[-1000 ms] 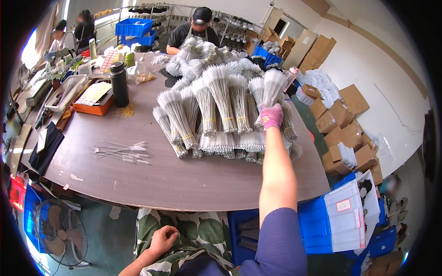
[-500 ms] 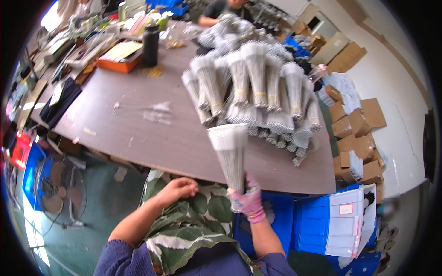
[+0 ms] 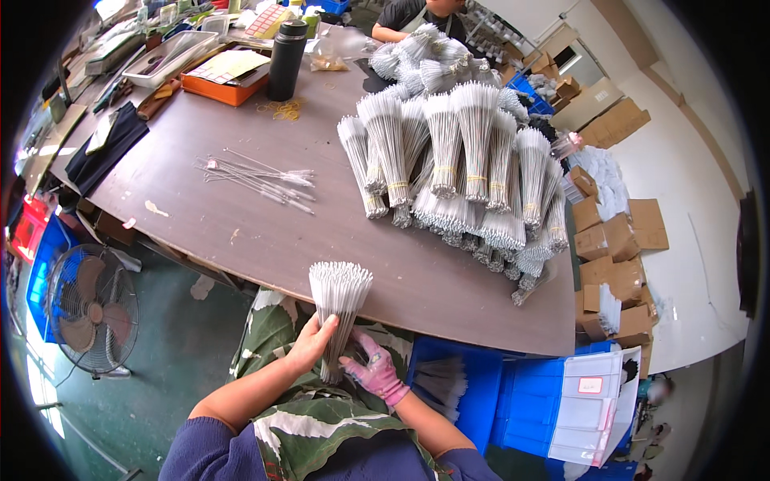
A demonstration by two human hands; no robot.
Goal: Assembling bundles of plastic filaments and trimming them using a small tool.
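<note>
Above my lap, my left hand (image 3: 313, 345) is closed around the middle of a bundle of thin wire brushes (image 3: 341, 287), white bristle ends up and wire ends down. My right hand (image 3: 377, 370), in a pink patterned glove, is at the bundle's lower right with thumb and fingers apart. Its thumb tip is close to the wire ends; whether it touches them I cannot tell. On the table (image 3: 265, 248), several similar bundles (image 3: 473, 144) are stacked to the right, many with yellow bands. A few loose wire brushes (image 3: 265, 183) lie left of the middle.
Yellow rubber bands (image 3: 285, 109) lie near a black bottle (image 3: 287, 60) and an orange box (image 3: 227, 84). Below the table's right front edge is a blue bin (image 3: 481, 393) with brushes inside. A fan (image 3: 92, 311) stands at left. Across the table sits another person (image 3: 417, 20).
The bundle has moved left and lower, toward my body. My left hand has taken hold of it, while my gloved right hand has loosened its grip and shifted left with it.
</note>
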